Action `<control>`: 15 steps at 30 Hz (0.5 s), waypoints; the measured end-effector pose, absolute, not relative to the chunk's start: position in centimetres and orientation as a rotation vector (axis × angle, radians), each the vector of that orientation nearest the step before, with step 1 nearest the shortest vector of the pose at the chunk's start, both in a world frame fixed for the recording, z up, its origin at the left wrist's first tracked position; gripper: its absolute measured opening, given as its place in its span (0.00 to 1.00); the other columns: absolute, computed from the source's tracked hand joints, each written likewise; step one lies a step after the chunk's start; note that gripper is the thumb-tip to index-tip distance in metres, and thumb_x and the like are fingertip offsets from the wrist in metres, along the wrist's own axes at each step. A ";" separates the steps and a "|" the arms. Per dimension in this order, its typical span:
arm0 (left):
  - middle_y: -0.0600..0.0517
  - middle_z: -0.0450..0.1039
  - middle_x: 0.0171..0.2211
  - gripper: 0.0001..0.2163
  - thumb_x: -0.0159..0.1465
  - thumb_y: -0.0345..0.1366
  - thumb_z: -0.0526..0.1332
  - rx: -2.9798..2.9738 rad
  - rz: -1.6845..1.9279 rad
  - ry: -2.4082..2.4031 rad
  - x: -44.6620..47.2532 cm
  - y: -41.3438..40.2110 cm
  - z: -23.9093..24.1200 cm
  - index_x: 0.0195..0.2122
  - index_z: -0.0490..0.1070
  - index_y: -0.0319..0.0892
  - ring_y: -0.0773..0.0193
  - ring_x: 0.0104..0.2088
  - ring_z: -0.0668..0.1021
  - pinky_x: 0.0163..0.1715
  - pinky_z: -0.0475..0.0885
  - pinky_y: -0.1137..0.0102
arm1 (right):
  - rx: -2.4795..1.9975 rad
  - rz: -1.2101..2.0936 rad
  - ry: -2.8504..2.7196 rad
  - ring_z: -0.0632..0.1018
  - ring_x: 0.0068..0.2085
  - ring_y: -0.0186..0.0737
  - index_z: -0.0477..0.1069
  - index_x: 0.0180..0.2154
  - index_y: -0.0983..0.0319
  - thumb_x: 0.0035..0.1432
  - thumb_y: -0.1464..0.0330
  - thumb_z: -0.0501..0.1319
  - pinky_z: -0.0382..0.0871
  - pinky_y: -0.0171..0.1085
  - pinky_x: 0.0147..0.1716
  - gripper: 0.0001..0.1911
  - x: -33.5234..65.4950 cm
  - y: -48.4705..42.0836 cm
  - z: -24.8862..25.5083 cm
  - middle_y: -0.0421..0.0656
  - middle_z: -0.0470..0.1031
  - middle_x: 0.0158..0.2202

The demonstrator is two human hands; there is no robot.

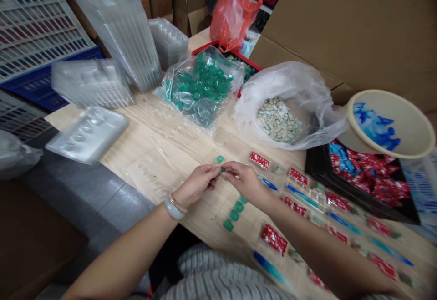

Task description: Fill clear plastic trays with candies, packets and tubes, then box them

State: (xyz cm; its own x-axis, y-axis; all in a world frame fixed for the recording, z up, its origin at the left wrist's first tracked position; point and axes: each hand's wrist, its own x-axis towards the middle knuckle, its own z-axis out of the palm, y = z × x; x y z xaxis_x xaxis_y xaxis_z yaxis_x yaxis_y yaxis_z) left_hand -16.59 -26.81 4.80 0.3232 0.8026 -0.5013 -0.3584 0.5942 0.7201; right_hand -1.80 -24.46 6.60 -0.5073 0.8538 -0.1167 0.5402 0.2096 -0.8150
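My left hand (201,180) and my right hand (245,181) meet above the table, fingertips pinched together on a small dark green piece (223,169). Most of that piece is hidden by the fingers. Just beyond them lies another translucent green piece (219,159). Nearer to me, a short row of green pieces (234,215) sits by my right forearm, apparently in a clear tray. To the left of my hands is a clear moulded tray (145,172) with nothing in its hollows. Right of my hands, clear trays hold red patterned packets (259,160) and blue pens or similar sticks (302,195).
Behind my hands are a plastic bag of green pieces (208,81) and a white bag of small striped pieces (280,120). A cream bowl (409,122) and a black tray (317,163) stand right. Stacked clear trays (119,31) rise at the back left, near the table's left edge.
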 end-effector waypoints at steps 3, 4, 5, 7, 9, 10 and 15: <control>0.58 0.57 0.17 0.13 0.52 0.44 0.58 0.656 0.787 1.068 -17.1 -26.8 4.5 0.22 0.62 0.38 0.75 0.16 0.59 0.16 0.53 0.76 | -1.368 1.259 -2.034 0.74 0.27 0.34 0.67 0.36 0.63 0.55 0.68 0.53 0.68 0.34 0.28 0.08 -1.7 -24.6 5.6 0.40 0.73 0.27; 0.57 0.59 0.18 0.11 0.52 0.42 0.57 0.684 0.819 1.132 -17.4 -26.8 4.5 0.23 0.63 0.38 0.74 0.17 0.60 0.17 0.54 0.76 | -1.413 1.146 -2.068 0.74 0.28 0.35 0.67 0.36 0.63 0.54 0.68 0.54 0.68 0.34 0.29 0.08 -1.7 -24.6 5.3 0.41 0.73 0.27; 0.56 0.62 0.20 0.08 0.52 0.38 0.57 0.695 0.862 1.196 -17.7 -26.9 4.4 0.25 0.64 0.38 0.74 0.18 0.63 0.18 0.56 0.76 | -1.459 0.997 -2.126 0.74 0.30 0.36 0.68 0.36 0.63 0.54 0.68 0.54 0.68 0.35 0.31 0.08 -1.9 -24.5 5.1 0.43 0.74 0.29; 0.53 0.67 0.27 0.05 0.51 0.31 0.54 0.673 0.937 1.274 -18.2 -27.0 4.2 0.28 0.66 0.38 0.71 0.23 0.67 0.21 0.60 0.76 | -1.546 0.714 -2.278 0.74 0.35 0.38 0.69 0.35 0.63 0.55 0.68 0.54 0.67 0.36 0.35 0.08 -2.5 -24.3 5.0 0.46 0.74 0.33; 0.52 0.69 0.30 0.10 0.49 0.26 0.51 0.634 0.950 1.270 -18.5 -27.1 3.9 0.31 0.68 0.38 0.70 0.27 0.69 0.26 0.63 0.75 | -1.660 0.566 -2.442 0.74 0.38 0.40 0.69 0.35 0.64 0.56 0.69 0.52 0.66 0.36 0.37 0.09 -3.5 -24.1 5.1 0.49 0.73 0.35; 0.51 0.70 0.31 0.12 0.48 0.24 0.50 0.624 0.942 1.257 -18.5 -27.2 3.8 0.31 0.69 0.38 0.70 0.27 0.70 0.27 0.64 0.74 | -1.731 0.534 -2.502 0.74 0.38 0.40 0.69 0.35 0.65 0.57 0.69 0.51 0.65 0.36 0.37 0.09 -4.1 -24.1 5.2 0.49 0.73 0.35; 0.51 0.71 0.30 0.15 0.48 0.23 0.50 0.650 0.924 1.208 -18.5 -27.6 3.1 0.34 0.70 0.37 0.70 0.27 0.70 0.30 0.65 0.74 | -1.896 0.449 -2.609 0.74 0.36 0.41 0.68 0.36 0.65 0.58 0.69 0.49 0.65 0.36 0.33 0.10 -6.2 -24.2 4.5 0.50 0.73 0.34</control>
